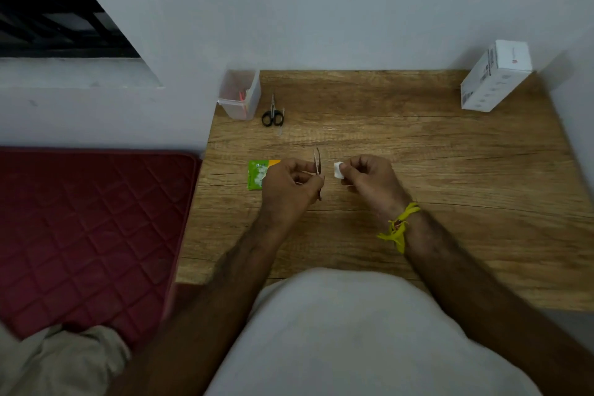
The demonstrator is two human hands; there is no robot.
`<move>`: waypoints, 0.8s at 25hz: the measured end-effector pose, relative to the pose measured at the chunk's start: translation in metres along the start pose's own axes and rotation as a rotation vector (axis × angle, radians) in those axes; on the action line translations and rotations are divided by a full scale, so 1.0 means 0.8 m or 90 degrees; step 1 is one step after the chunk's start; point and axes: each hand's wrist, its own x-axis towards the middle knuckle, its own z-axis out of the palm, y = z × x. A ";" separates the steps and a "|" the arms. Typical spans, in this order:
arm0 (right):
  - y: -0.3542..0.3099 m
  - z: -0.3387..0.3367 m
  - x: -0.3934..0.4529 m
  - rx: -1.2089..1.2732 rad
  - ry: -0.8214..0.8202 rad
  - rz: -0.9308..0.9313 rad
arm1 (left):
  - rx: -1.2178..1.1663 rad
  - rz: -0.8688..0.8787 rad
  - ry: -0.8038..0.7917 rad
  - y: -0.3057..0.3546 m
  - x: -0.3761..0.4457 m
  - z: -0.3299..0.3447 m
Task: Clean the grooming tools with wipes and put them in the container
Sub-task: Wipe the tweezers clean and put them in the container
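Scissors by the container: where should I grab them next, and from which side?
Take the scissors by the black finger loops, which point toward you, coming from the near side. The closed blades point toward the wall, and the clear container stands close on their left. A thin metal tool lies close on their right.

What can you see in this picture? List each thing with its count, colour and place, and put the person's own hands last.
table: one, wood brown, against the wall
container: one, clear, far left corner, pink items inside
scissors: one, black handles, beside the container
thin metal tool: one, silver, right of the scissors
wipes packet: one, green, behind the left hand
box: one, white, far right corner
cushion: one, dark red, left of the table
tweezers: one, silver, in the left hand
wipe: one, white, in the right hand
left hand: holds tweezers
right hand: pinches wipe
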 end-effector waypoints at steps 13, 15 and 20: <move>-0.010 0.040 0.060 -0.060 -0.023 0.103 | -0.003 -0.036 0.044 -0.026 -0.004 -0.024; -0.021 0.049 0.068 -0.105 -0.029 0.073 | 0.010 -0.040 0.054 -0.029 -0.002 -0.026; -0.043 0.071 0.090 -0.267 -0.031 0.060 | 0.040 -0.007 0.114 -0.021 0.030 -0.048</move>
